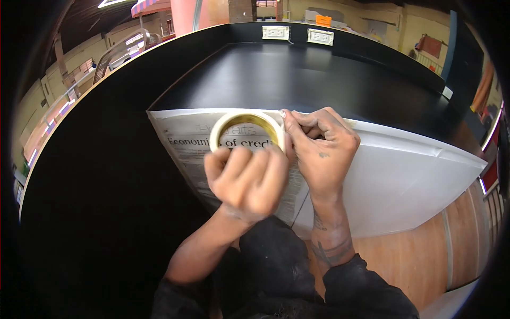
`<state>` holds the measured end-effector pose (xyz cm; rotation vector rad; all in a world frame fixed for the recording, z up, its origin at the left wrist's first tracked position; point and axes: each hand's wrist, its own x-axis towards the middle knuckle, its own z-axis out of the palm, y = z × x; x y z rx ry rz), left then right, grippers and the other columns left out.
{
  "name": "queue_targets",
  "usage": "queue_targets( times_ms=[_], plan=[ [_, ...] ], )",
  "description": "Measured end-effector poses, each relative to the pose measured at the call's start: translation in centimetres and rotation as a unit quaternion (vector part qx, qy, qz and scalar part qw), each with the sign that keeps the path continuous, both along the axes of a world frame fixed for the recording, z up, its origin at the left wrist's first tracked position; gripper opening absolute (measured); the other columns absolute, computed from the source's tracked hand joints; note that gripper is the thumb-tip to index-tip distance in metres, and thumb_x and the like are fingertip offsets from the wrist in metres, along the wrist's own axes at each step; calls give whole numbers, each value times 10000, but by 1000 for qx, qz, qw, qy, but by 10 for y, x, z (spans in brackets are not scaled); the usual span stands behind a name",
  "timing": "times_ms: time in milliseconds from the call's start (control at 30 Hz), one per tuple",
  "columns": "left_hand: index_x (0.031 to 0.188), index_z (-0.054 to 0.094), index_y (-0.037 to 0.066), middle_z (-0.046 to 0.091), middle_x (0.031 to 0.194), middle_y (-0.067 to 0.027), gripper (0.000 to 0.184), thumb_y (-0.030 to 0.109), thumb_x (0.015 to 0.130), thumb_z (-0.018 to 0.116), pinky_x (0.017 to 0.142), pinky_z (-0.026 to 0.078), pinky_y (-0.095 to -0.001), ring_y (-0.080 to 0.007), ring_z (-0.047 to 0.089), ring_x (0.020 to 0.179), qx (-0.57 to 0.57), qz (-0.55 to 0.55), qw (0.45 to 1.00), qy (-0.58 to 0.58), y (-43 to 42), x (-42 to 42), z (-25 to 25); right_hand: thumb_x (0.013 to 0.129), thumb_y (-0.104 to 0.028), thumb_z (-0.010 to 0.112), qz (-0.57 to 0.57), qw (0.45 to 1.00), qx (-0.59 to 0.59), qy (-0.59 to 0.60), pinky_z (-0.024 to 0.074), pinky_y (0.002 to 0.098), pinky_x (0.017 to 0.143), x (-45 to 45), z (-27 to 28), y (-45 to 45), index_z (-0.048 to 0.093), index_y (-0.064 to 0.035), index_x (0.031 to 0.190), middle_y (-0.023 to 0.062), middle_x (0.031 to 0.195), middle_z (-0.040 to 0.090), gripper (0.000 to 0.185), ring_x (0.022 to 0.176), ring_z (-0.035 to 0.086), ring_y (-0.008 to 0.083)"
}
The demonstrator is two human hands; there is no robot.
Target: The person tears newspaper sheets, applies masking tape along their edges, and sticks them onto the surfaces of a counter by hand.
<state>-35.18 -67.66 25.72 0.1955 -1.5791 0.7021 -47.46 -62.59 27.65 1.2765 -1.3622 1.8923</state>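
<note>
My left hand [247, 183] is wrapped around the lower part of a roll of masking tape [214, 137]. It is held up in front of a newspaper sheet [186, 125] that hangs over the front edge of a black desk top [297, 77]. Close beside the roll, my right hand [329, 146] has thumb and forefinger pinched on a small bit of tape [283, 113] at the paper's top edge. A plain white sheet [393, 175] hangs to the right, its top fixed along the same edge. The left fingers are slightly blurred.
Low black panels [186, 56] border the desk at the left and back. Two white power sockets [275, 33] sit on the back panel, with an orange object [323, 21] beyond. A small white piece [447, 93] is at the right corner. Below lies a wood-look floor [404, 258].
</note>
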Motion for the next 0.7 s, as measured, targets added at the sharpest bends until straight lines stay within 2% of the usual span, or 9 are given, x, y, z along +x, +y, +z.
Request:
queue_targets(
  times_ms=[133, 200, 367, 433, 500, 533, 633, 667, 700],
  plan=[
    [849, 710, 107, 515, 614, 88, 284, 147, 697, 946, 755, 344, -307, -98, 476, 549, -72, -77, 994, -41, 41, 26, -24, 814, 0, 863, 9, 1000, 12, -7, 430, 254, 494, 0, 3, -1, 730, 22, 770, 32, 673, 638, 142, 544, 555, 68],
    [848, 711, 109, 524, 610, 83, 299, 153, 686, 958, 752, 346, -308, -99, 473, 546, 7, -77, 997, -6, 43, 37, -29, 824, -11, 861, 31, 999, 24, -16, 420, 248, 491, -3, -1, 0, 734, 18, 802, 28, 687, 641, 133, 540, 541, 64],
    [828, 685, 94, 568, 601, 47, 266, 77, 714, 925, 724, 364, -333, -112, 483, 538, 217, -46, 975, 26, 54, 80, -55, 843, 13, 837, -47, 997, 32, 48, 453, 261, 523, 7, 4, 7, 749, 1, 878, 34, 728, 639, 96, 576, 562, 79],
    [773, 668, 113, 536, 632, 48, 294, 63, 661, 936, 667, 346, -331, -154, 469, 539, 256, -61, 957, 120, 47, 81, -79, 841, 17, 838, -66, 995, 38, 70, 462, 263, 533, 9, 4, 7, 752, -5, 878, 37, 737, 638, 96, 589, 565, 83],
    [769, 661, 92, 570, 645, 17, 270, 34, 684, 911, 665, 354, -339, -175, 477, 541, 309, -84, 930, 180, 44, 85, -95, 833, 17, 847, -81, 993, 44, 73, 460, 258, 536, 9, 4, 8, 756, -5, 874, 29, 755, 632, 103, 599, 553, 77],
    [753, 639, 78, 575, 647, -15, 258, 7, 711, 883, 643, 365, -349, -193, 482, 546, 350, -103, 907, 209, 45, 87, -100, 828, 18, 852, -82, 993, 42, 71, 458, 255, 536, 9, 4, 7, 757, -4, 874, 25, 756, 628, 107, 598, 550, 76],
    [823, 555, 43, 530, 784, 1, 225, 70, 991, 702, 640, 358, -243, -62, 462, 695, 487, -228, 778, 326, 50, 86, -99, 893, -9, 806, -6, 996, 81, 27, 487, 262, 606, 21, -2, 15, 772, -7, 930, 21, 769, 627, 50, 659, 568, 85],
    [878, 550, 39, 514, 785, 15, 228, 148, 1053, 647, 641, 368, -251, -56, 448, 705, 478, -221, 788, 318, 43, 88, -103, 912, -21, 791, 51, 993, 110, 7, 497, 273, 630, 27, -7, 20, 775, -8, 949, 23, 779, 633, 43, 681, 576, 91],
    [918, 547, 40, 519, 827, 7, 288, 250, 1114, 551, 673, 380, -251, -55, 457, 749, 503, -250, 753, 343, 43, 87, -102, 931, -33, 776, 105, 984, 141, -12, 507, 283, 653, 32, -13, 26, 777, -9, 968, 26, 789, 639, 45, 703, 583, 98]
  ],
)
